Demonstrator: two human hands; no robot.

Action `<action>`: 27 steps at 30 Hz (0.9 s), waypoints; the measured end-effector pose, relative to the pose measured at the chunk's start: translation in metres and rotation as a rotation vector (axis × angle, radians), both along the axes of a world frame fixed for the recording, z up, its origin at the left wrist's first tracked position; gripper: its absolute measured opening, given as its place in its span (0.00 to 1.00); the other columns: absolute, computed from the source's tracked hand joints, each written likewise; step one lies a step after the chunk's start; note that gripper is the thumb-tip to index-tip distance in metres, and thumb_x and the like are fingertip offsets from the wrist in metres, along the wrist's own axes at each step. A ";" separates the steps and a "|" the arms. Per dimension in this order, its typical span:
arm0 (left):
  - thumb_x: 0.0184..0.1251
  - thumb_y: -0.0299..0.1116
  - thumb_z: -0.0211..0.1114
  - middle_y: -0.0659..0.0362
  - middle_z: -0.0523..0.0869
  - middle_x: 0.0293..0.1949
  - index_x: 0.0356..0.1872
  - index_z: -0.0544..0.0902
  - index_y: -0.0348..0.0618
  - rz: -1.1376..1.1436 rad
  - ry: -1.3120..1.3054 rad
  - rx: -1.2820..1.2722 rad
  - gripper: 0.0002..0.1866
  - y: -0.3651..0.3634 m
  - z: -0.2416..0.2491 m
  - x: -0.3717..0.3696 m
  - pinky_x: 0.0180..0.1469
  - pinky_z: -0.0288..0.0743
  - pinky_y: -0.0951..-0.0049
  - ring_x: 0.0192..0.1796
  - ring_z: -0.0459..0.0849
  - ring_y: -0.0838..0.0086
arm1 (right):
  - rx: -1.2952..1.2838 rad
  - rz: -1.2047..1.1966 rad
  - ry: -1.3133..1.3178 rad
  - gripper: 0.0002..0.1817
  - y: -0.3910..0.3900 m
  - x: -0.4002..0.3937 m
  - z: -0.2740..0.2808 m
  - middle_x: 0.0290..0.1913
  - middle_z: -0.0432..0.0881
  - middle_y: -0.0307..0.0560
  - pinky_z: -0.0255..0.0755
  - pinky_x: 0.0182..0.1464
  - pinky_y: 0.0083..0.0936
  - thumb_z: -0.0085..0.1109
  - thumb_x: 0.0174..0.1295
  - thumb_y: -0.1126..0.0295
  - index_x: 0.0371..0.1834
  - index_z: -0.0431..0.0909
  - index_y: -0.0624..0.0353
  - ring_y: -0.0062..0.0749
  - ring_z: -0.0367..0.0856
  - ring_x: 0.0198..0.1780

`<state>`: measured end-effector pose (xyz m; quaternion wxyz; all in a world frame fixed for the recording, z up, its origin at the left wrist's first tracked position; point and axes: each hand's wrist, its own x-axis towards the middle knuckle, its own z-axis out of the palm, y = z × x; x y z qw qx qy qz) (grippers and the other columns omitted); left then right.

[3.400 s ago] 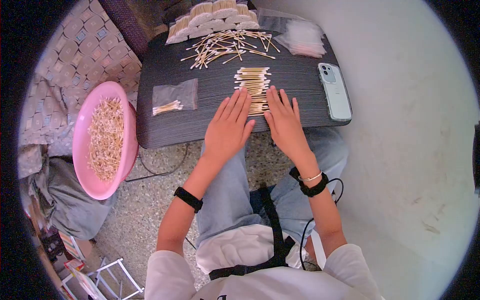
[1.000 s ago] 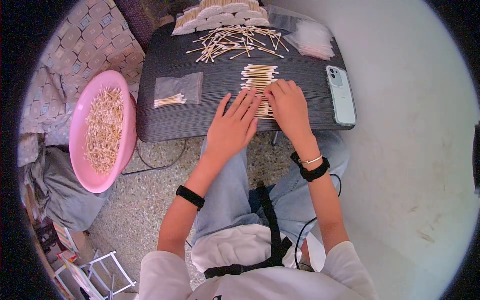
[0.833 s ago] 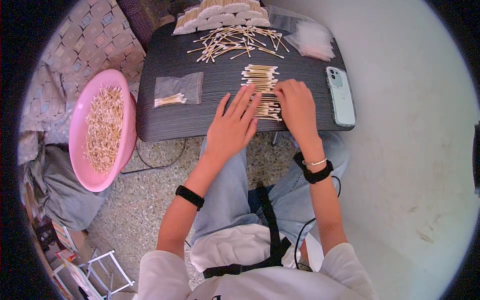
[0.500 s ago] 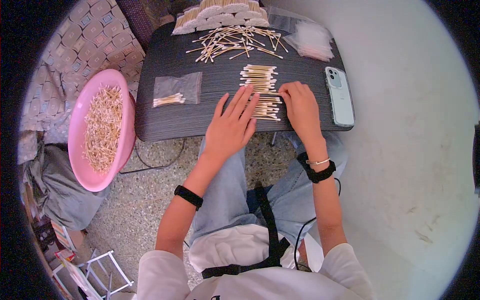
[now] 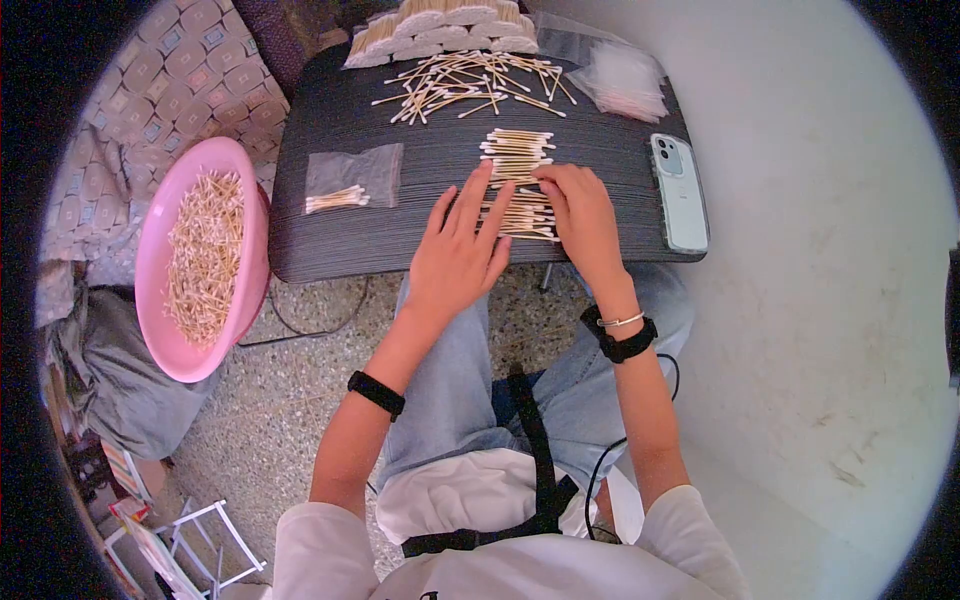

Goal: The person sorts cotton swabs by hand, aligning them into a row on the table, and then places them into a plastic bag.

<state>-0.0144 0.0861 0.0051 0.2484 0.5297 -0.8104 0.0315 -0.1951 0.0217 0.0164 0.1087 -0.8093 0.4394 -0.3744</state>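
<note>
Cotton swabs (image 5: 522, 150) lie side by side in a ladder-like row on the dark table, with white tips at both ends. My left hand (image 5: 455, 240) rests with fingers spread along the row's left side, its fingertips over some swab ends. Closing in from the right, my right hand (image 5: 588, 215) has thumb and forefinger pinched at the middle of the row; the swab between them is mostly hidden. More swabs (image 5: 527, 218) lie parallel in the row's nearer part, between both hands. A clear plastic bag (image 5: 380, 170) with a few swabs in it lies to the left.
Loose swabs (image 5: 460, 85) are scattered behind the row, before stacked swab bundles (image 5: 440, 30). Empty plastic bags (image 5: 620, 80) and a phone (image 5: 680, 195) lie on the right. Left of the table (image 5: 330, 245) stands a pink basin (image 5: 150, 290) full of swabs. A pale wall rises at right.
My right hand has shifted left, from the row's right edge to over its middle. My left hand stays in nearly the same place, with its fingers slightly more apart.
</note>
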 end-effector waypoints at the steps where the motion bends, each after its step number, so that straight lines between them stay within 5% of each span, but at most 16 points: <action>1: 0.68 0.39 0.57 0.45 0.59 0.75 0.73 0.63 0.43 0.000 0.004 -0.001 0.32 0.000 0.001 0.000 0.73 0.58 0.58 0.73 0.64 0.58 | 0.009 0.007 -0.038 0.06 0.000 0.000 0.000 0.40 0.81 0.49 0.70 0.47 0.41 0.53 0.67 0.71 0.42 0.79 0.58 0.49 0.77 0.43; 21: 0.67 0.38 0.57 0.49 0.63 0.73 0.71 0.67 0.46 0.000 0.015 -0.002 0.30 0.000 0.002 0.000 0.74 0.57 0.58 0.73 0.65 0.60 | -0.011 -0.131 -0.087 0.07 0.006 -0.018 0.000 0.42 0.81 0.48 0.71 0.51 0.38 0.58 0.64 0.72 0.41 0.83 0.58 0.47 0.77 0.45; 27: 0.67 0.38 0.57 0.49 0.64 0.73 0.70 0.67 0.45 0.003 0.025 -0.008 0.30 0.000 -0.001 -0.002 0.74 0.57 0.57 0.73 0.65 0.60 | 0.171 -0.112 -0.077 0.07 0.019 -0.039 0.006 0.42 0.81 0.48 0.70 0.52 0.37 0.63 0.61 0.70 0.39 0.83 0.60 0.46 0.77 0.46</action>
